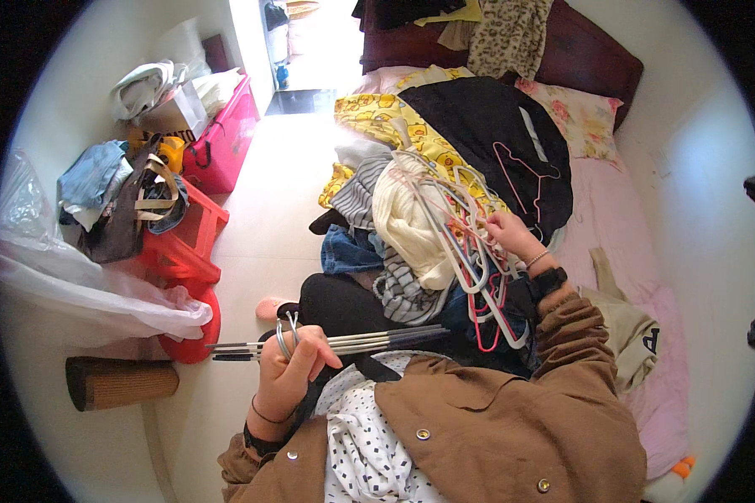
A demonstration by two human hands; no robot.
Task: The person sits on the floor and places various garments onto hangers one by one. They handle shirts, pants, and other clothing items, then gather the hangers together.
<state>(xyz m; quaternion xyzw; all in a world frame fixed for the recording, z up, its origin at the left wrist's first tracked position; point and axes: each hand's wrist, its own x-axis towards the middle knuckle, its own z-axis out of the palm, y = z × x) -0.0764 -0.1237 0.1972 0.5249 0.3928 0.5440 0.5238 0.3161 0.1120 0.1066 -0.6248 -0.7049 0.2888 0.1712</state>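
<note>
My left hand is closed around several grey and black trouser hangers with metal hooks, held in front of my body. My right hand reaches to a tangled heap of white, pink and red clothes hangers and has its fingers on one of them. The heap lies on a cream knit garment and a yellow printed cloth. Striped garments and blue denim lie beside it. One pink wire hanger rests on a round black cloth.
The bed has a floral pillow and a dark wooden headboard. A beige garment lies at its right side. On the left stand a red plastic stool with clothes, a pink box and a woven bin.
</note>
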